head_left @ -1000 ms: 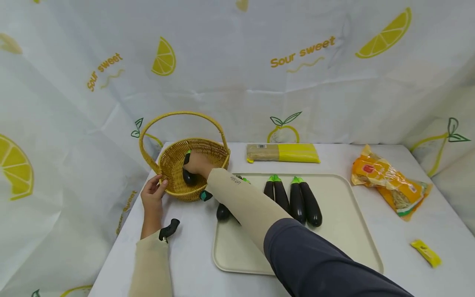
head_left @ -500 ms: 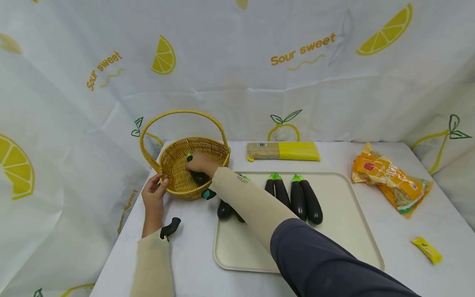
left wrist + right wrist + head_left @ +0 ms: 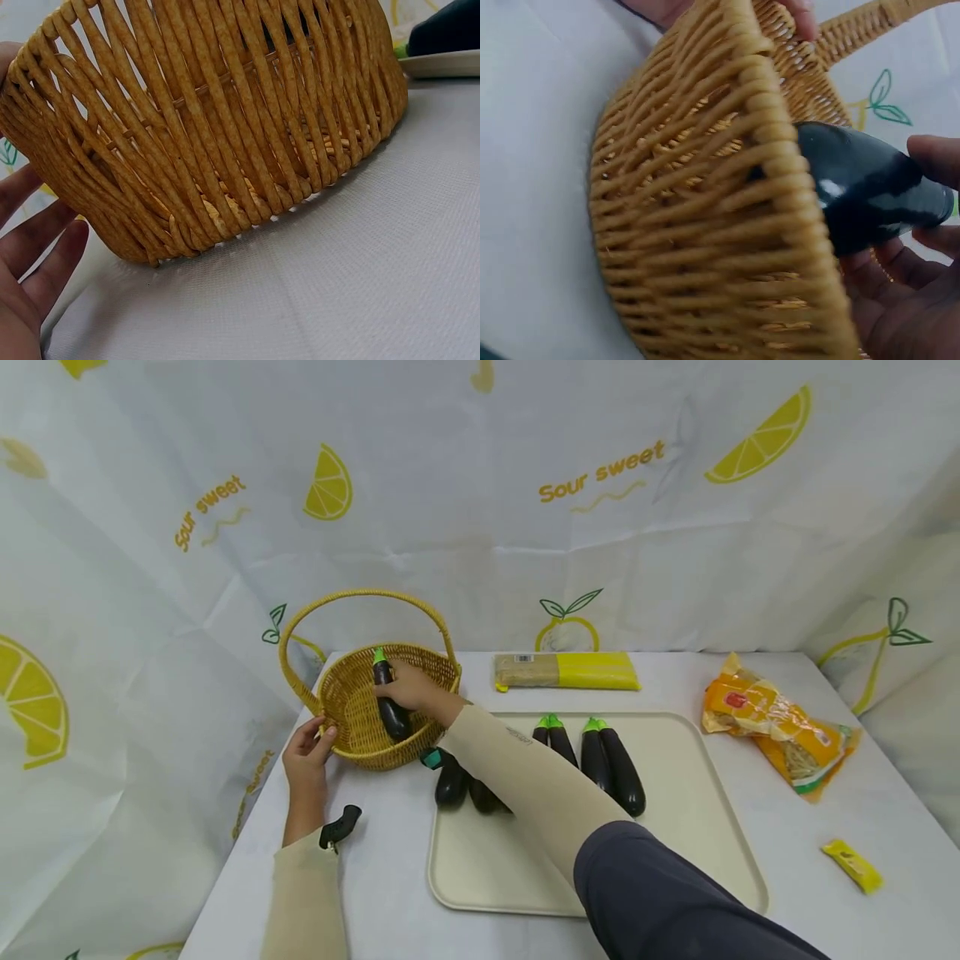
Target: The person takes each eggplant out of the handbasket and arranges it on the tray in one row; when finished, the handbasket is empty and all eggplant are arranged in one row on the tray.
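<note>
A wicker basket (image 3: 336, 697) with a tall arched handle stands at the table's back left. My left hand (image 3: 306, 768) holds its left rim, thumb over the edge. In the left wrist view, the other fingers spread along the outer wall of the basket (image 3: 217, 127). Inside the basket, my right hand (image 3: 414, 687) grips a dark eggplant (image 3: 393, 717) around its upper part, green cap up. From the right wrist view, the eggplant (image 3: 847, 180) slants behind the near rim, thumb on one side and fingers beneath.
A beige tray (image 3: 697, 835) lies right of the basket, bearing several eggplants (image 3: 611, 768), some partly behind my right forearm. Behind it is a yellow noodle pack (image 3: 600, 671). An orange food bag (image 3: 780, 718) and a small yellow packet (image 3: 853, 865) lie on the right.
The eggplant in my right hand first shifted right, then turned more upright, and more of it shows. My right hand has moved slightly right; the left stays on the rim.
</note>
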Motion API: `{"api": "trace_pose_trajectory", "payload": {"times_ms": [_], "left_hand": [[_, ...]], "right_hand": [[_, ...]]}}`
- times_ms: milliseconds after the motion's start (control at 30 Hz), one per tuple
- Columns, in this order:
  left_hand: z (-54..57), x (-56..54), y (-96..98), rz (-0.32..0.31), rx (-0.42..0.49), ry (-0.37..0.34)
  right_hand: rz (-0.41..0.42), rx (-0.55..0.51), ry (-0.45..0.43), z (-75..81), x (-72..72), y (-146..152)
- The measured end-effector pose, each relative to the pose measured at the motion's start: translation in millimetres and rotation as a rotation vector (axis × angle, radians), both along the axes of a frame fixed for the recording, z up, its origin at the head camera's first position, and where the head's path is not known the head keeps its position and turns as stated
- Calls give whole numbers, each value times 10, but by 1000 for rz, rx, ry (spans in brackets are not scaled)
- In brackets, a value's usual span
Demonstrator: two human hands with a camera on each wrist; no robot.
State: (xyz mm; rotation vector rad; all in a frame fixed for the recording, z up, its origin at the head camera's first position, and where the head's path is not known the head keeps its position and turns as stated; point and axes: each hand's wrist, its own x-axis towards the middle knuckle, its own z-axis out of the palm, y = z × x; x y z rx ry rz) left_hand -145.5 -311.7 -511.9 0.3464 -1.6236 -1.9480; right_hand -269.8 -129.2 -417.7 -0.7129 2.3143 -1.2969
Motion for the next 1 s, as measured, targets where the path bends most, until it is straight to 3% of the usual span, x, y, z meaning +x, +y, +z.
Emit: {"api": "trace_pose_trajectory", "payload": {"times_ms": [167,433,633,800,1000], "left_hand": [[3,12,7,3,8,-1],[67,66,50,-17,12,-5],[184,137,115,-29,4,-6],[109,91,66,-19,10,-14],[40,48,35,2,12,-11]], "right_hand": [[-35,-9,29,183,55,209],[-14,-38,130,390,144,670],[-57,-31,255,391,220,1053],[-105,-22,276,355,276,1393],[-180,-6,240,307,337,1827]]}}
